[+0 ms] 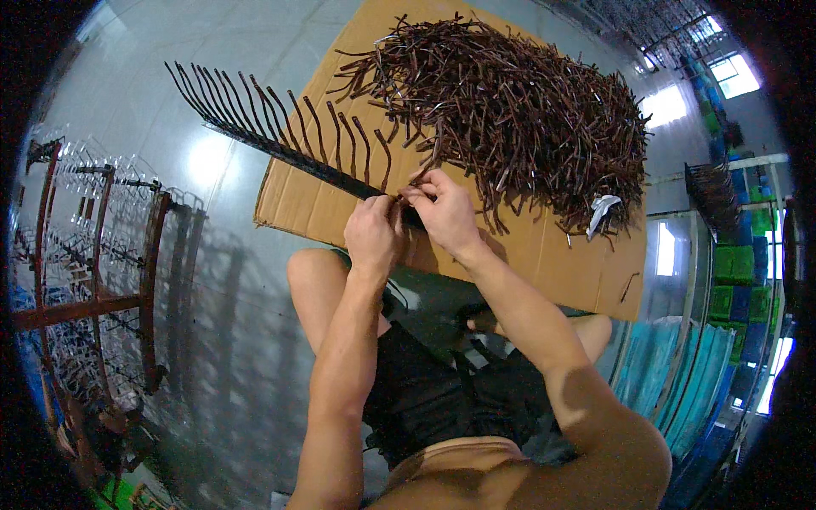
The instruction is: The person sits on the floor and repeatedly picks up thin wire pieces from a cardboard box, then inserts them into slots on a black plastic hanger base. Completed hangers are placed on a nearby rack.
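A long dark bar (314, 168) slants from the upper left down to my hands, with a row of brown, slightly curved metal rods (342, 140) standing up along it. Against the bar near its right end, my left hand (372, 229) is closed with fingers and thumb together. Touching its fingertips, my right hand (446, 212) pinches a brown rod whose end pokes up past the fingers. Fingers hide where this rod meets the bar. Just beyond my right hand lies a large heap of similar loose brown rods (518, 102).
Under the heap is a flat cardboard sheet (297, 204). A white scrap (602, 212) rests on the heap's near right side. At left stands a rusty rack (93, 310) with many wire pieces. Blue-green sheets (671, 374) and green crates (735, 265) are at right.
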The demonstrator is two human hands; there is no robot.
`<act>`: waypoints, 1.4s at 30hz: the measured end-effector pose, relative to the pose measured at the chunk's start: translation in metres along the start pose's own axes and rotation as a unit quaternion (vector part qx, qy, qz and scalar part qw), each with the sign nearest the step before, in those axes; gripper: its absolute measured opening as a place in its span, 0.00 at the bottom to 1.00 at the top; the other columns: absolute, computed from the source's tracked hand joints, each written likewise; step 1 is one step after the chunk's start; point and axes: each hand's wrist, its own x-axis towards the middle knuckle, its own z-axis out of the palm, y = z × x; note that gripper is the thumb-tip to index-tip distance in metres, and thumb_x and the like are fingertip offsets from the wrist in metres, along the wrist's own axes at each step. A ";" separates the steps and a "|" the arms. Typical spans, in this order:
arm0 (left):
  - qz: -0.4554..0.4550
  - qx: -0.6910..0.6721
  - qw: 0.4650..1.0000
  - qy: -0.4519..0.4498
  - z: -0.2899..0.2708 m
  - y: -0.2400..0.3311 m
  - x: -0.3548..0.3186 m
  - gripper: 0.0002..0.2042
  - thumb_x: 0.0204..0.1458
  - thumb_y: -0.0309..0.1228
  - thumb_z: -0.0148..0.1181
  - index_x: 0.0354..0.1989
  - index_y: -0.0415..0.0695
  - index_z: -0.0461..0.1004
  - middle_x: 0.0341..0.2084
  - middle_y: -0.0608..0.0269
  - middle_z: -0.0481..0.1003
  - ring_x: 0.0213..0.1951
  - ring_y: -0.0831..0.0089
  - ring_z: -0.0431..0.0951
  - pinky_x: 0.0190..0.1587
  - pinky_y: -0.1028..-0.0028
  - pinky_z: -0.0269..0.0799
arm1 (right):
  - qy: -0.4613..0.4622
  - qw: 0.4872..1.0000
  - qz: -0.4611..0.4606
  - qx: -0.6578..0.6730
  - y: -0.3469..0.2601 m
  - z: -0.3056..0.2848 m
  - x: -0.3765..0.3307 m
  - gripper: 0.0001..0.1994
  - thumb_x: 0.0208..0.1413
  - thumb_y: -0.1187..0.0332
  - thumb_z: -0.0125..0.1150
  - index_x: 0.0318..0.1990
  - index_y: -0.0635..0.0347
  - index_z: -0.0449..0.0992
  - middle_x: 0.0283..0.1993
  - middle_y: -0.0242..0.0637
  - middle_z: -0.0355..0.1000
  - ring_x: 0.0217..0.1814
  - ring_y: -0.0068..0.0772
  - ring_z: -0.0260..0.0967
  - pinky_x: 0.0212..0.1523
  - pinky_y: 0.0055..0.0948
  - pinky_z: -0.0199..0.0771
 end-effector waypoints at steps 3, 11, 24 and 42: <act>-0.001 0.001 1.000 0.007 -0.002 0.004 0.000 0.07 0.51 0.32 0.56 0.30 0.42 0.75 0.28 0.55 0.75 0.33 0.53 0.74 0.35 0.60 0.71 | 0.003 1.000 -0.006 0.002 -0.003 -0.002 -0.002 0.09 0.52 0.66 0.61 0.36 0.62 0.73 0.33 0.45 0.77 0.36 0.45 0.77 0.34 0.35 0.74; -0.058 0.023 0.998 -0.006 -0.004 0.003 -0.001 0.08 0.52 0.34 0.57 0.30 0.43 0.77 0.26 0.56 0.76 0.32 0.56 0.76 0.34 0.62 0.71 | -0.202 0.974 -0.032 -0.094 -0.018 -0.016 0.018 0.09 0.54 0.67 0.59 0.39 0.61 0.75 0.33 0.41 0.76 0.35 0.36 0.75 0.38 0.30 0.73; -0.090 -0.098 0.991 -0.027 0.012 -0.008 0.001 0.08 0.50 0.32 0.59 0.34 0.40 0.76 0.31 0.51 0.76 0.35 0.51 0.76 0.39 0.63 0.72 | 0.064 0.965 0.087 -0.238 0.029 -0.024 0.058 0.18 0.43 0.67 0.64 0.40 0.67 0.69 0.29 0.48 0.74 0.31 0.48 0.74 0.31 0.43 0.73; -0.002 -0.006 1.000 0.018 -0.002 -0.005 -0.006 0.06 0.51 0.31 0.57 0.32 0.42 0.76 0.29 0.55 0.76 0.34 0.54 0.75 0.37 0.62 0.71 | -0.039 0.997 0.031 0.061 -0.007 0.001 0.001 0.09 0.54 0.70 0.60 0.38 0.65 0.72 0.31 0.42 0.77 0.34 0.29 0.76 0.35 0.27 0.72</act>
